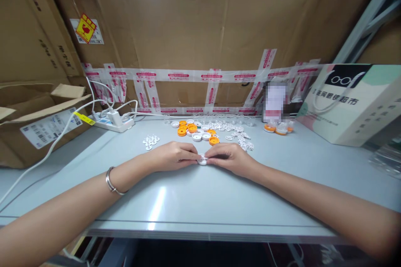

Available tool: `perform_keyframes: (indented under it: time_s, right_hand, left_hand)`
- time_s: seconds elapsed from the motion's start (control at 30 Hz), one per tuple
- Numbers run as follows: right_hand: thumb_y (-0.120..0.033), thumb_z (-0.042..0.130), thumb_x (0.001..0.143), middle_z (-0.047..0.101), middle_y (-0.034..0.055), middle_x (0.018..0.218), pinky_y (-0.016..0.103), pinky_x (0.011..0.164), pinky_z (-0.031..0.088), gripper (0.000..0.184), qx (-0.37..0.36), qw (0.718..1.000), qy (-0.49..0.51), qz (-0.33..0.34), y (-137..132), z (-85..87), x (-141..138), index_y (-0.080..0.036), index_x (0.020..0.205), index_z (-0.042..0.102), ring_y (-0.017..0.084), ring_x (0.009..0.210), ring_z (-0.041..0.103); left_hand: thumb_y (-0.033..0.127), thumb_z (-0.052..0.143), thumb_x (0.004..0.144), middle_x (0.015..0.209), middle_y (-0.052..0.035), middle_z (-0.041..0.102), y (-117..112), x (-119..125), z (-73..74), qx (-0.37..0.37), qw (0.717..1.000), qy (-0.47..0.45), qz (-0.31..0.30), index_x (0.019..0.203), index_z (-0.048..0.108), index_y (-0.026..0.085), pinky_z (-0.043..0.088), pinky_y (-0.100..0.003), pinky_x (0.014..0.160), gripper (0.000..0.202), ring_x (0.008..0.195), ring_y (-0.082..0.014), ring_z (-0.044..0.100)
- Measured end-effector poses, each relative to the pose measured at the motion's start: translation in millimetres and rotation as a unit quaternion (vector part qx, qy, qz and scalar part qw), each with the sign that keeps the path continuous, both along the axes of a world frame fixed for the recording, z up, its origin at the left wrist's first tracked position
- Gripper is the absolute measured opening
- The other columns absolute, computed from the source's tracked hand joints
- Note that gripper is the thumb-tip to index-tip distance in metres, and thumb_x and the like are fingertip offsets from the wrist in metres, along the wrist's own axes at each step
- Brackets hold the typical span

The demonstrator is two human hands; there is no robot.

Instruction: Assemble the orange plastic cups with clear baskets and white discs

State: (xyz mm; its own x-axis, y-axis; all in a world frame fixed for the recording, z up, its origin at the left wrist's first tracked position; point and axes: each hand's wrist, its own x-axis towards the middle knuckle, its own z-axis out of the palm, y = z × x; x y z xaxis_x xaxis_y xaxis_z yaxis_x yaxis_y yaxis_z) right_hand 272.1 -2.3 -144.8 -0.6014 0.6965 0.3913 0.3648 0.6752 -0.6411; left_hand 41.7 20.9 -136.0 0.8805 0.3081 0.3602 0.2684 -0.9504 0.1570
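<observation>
Between my two hands, a small round white plastic part (203, 161) rests on the table, fingertips pressing it from both sides. My left hand (175, 156) is closed with its fingertips on the part's left edge. From the other side, my right hand (232, 157) pinches the same part. Just beyond them lie several orange round caps (214, 141) and white round caps (196, 137). Small white discs (242, 135) are scattered to the right of the caps. A group of white stemmed pieces (151, 141) sits beyond my left hand.
Clear domes (232, 119) line the table's back. Orange-based assemblies (281, 128) stand at right beside a paper bag (341, 108). At left are a power strip (117, 124), a white cable (46, 158) and an open carton (40, 121). A large cardboard box (188, 29) walls the back.
</observation>
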Motion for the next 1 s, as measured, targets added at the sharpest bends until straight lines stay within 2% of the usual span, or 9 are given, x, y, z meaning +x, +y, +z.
perform_keyframes:
  time_s: [0.4,0.8,1.0]
  right_hand:
    - [-0.025,0.059,0.081,0.067,0.0050,0.088,0.027,0.076,0.049,0.014,0.039,0.999,-0.016,0.011,2.4,-3.8,1.1,-0.021,0.089,0.070,0.014,0.081,0.062]
    - [-0.030,0.059,0.081,0.069,0.0041,0.084,0.028,0.073,0.050,0.017,0.032,0.999,-0.013,-0.005,0.6,-1.7,-0.3,-0.020,0.091,0.070,0.015,0.078,0.062]
    - [-0.028,0.058,0.082,0.069,0.0041,0.086,0.029,0.074,0.050,0.017,0.045,0.999,-0.013,0.011,2.0,-3.1,0.6,-0.022,0.093,0.069,0.015,0.080,0.062]
  left_hand:
    - [0.023,0.043,0.090,0.100,-0.0076,0.064,-1.9,0.4,1.3,0.011,1.000,0.019,0.002,0.109,0.063,0.019,0.048,-0.022,0.074,0.028,0.084,-0.0132,0.062]
    - [0.022,0.044,0.089,0.099,-0.0074,0.064,-1.6,1.1,0.0,-0.005,1.000,0.002,-0.001,0.107,0.063,0.019,0.048,-0.022,0.076,0.027,0.085,-0.0131,0.062]
    - [0.021,0.043,0.089,0.099,-0.0078,0.064,-1.5,0.6,0.1,0.007,1.000,0.012,-0.003,0.106,0.064,0.018,0.049,-0.023,0.075,0.027,0.085,-0.0139,0.062]
